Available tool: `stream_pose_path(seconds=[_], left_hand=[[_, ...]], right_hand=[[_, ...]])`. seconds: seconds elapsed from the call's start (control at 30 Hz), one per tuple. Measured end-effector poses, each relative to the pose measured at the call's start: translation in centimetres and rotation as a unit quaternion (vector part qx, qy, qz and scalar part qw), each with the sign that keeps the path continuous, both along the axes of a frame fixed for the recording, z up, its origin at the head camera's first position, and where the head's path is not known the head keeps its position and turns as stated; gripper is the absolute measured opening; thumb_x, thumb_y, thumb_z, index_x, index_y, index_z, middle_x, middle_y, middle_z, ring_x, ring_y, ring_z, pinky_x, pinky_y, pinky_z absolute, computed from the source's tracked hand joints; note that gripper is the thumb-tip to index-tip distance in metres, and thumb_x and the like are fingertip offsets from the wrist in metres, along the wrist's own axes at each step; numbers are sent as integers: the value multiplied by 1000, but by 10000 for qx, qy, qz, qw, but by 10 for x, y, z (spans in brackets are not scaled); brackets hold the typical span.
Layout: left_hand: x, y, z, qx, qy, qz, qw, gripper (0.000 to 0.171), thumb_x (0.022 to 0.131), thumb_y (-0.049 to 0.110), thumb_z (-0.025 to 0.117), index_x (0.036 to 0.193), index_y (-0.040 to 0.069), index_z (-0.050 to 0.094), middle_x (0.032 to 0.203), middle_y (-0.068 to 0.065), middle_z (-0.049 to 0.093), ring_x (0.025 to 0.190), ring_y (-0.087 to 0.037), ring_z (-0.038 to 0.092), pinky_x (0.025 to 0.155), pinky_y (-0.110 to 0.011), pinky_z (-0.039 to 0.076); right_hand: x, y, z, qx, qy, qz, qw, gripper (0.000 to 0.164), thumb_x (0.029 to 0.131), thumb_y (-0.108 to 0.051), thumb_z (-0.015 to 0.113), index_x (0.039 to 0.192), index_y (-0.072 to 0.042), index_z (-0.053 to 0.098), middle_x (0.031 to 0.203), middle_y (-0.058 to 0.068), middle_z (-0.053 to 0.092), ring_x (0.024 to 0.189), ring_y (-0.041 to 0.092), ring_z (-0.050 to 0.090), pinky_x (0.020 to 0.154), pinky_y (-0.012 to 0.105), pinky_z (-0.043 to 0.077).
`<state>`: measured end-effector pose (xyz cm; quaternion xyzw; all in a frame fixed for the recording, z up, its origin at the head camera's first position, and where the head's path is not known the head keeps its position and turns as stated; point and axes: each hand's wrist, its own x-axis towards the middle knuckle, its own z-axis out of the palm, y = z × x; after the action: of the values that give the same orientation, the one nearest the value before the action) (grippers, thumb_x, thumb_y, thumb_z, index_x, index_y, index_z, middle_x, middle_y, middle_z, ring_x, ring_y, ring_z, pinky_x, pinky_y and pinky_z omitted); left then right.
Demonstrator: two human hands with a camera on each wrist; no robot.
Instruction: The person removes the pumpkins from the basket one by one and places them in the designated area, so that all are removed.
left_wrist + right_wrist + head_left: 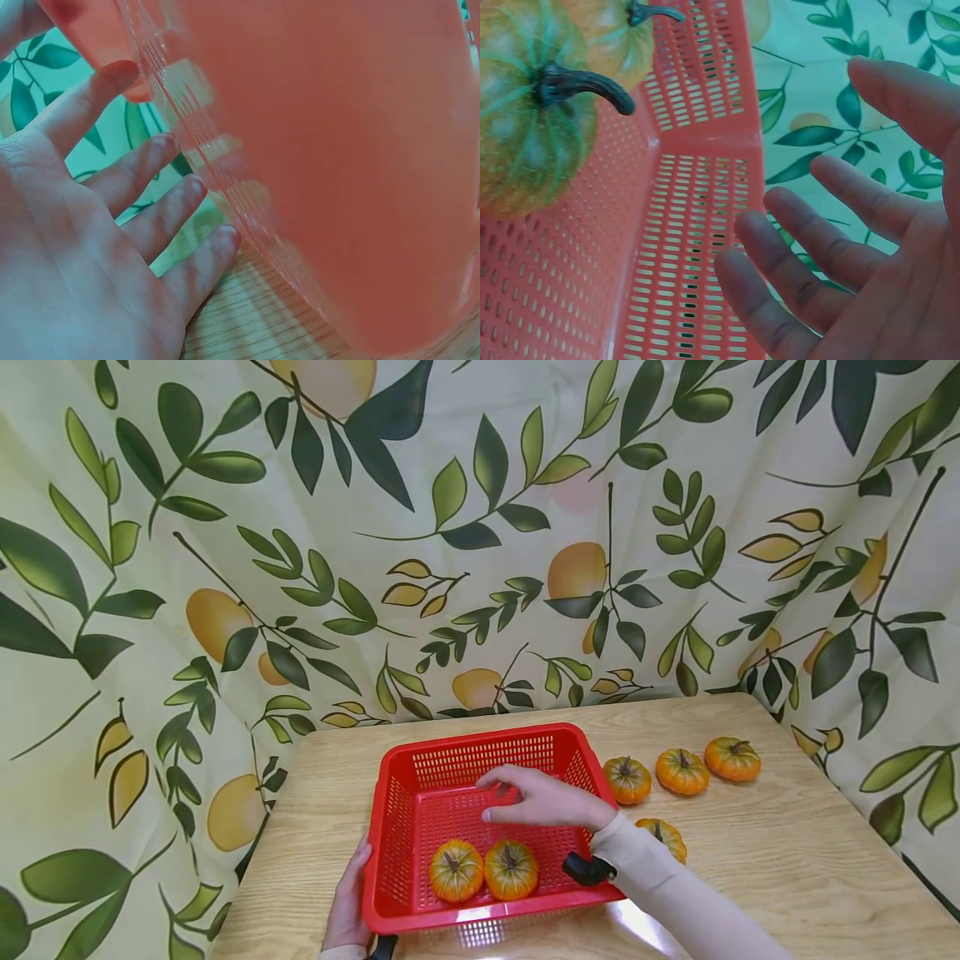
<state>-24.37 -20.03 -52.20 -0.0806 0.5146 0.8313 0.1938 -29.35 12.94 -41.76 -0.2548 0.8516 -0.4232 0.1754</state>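
Observation:
A red plastic basket [480,917] with slotted walls sits on the table. Inside it, near the front wall, lie two small orange-and-green pumpkins, a left one [456,870] and a right one [511,870]. My left hand [348,893] is at the basket's left side; in the left wrist view its fingers [161,217] are spread and nearly straight, their tips against the outer wall. Over the basket hovers my right hand [536,800], empty, fingers loosely bent. The right wrist view shows that hand [855,262] apart from both pumpkins, whose stems show at upper left.
Several more pumpkins stand right of the basket on the wooden table [787,860]: three in a row, with the rightmost [732,758] farthest back, and one [663,838] nearer, partly behind my right forearm. A leaf-and-fruit patterned cloth [510,610] hangs behind the table.

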Motion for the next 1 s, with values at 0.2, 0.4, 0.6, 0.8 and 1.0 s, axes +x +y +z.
stream_pose_path(seconds=[0.2,0.4,0.6,0.8,1.0], left_hand=[[1,0,0,144,120,-75,9998,71,104,51,37,164,32,3,130,22,61,120,-6,58,103,-29,49],[1,1,1,9,-53,42,10000,74,103,54,41,164,32,5,128,22,62,119,-6,58,102,-28,49],[1,1,2,4,62,-39,10000,74,104,53,38,164,29,2,128,23,61,119,-5,57,102,-27,48],[1,0,0,113,158,-110,9998,74,104,51,37,164,28,-1,129,23,61,120,-5,58,103,-27,48],[2,0,-1,176,193,-98,9996,73,105,50,37,164,29,0,130,23,61,120,-5,58,103,-28,49]], right_hand=[[2,-4,-6,396,-33,177,9991,53,92,-44,71,137,-19,59,137,5,61,121,29,58,94,35,52],[3,-9,-9,611,-65,352,9975,49,92,-44,72,134,-22,61,135,0,64,120,26,61,95,34,53],[2,-13,-11,823,-306,588,9944,51,92,-39,73,135,-16,60,137,6,64,121,25,60,101,38,51],[3,-17,-12,1330,-346,866,9867,54,89,-37,75,135,-14,60,136,4,64,122,20,59,105,36,50],[4,-18,-14,1707,-475,974,9793,54,87,-40,78,134,-20,61,134,0,63,123,17,58,107,37,48]])
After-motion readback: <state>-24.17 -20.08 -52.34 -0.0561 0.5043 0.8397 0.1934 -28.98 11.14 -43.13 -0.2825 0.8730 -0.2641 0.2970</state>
